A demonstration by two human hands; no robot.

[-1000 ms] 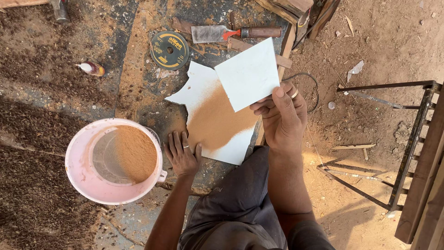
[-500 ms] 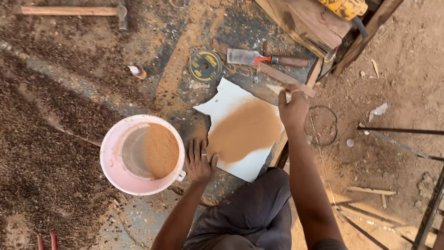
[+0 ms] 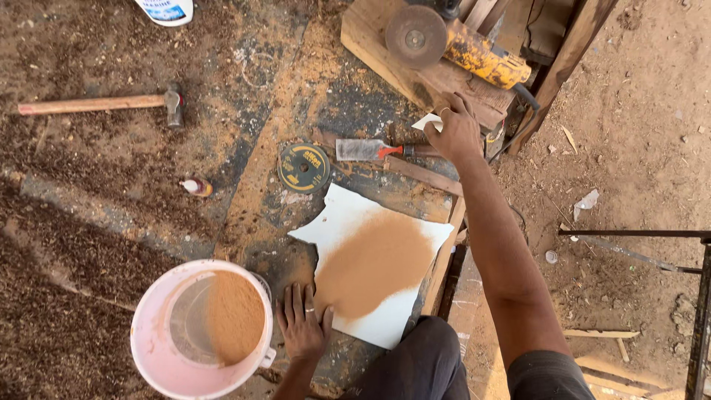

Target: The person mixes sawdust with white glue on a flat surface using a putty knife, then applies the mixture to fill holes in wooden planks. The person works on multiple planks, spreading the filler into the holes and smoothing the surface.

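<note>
My left hand (image 3: 302, 322) lies flat, fingers spread, on the near left corner of a white sheet (image 3: 344, 221) that carries a pile of fine brown sawdust (image 3: 374, 263). A pink bucket (image 3: 148, 350) with sawdust (image 3: 233, 315) inside stands just left of that hand. My right hand (image 3: 455, 132) is stretched far forward to the wooden blocks (image 3: 378, 41) and grips a small white card (image 3: 426, 122), mostly hidden under the fingers. A red-handled chisel (image 3: 366, 150) lies just left of that hand.
A yellow angle grinder (image 3: 474, 55) rests on the blocks. A round cutting disc (image 3: 304, 167), a hammer (image 3: 104, 104) and a small bottle (image 3: 196, 187) lie on the sawdust-covered ground. A dark metal frame (image 3: 696, 296) stands at the right.
My right hand carried the white card from above the sheet forward to the wooden blocks. The sawdust pile is uncovered. My left hand stayed on the sheet's corner.
</note>
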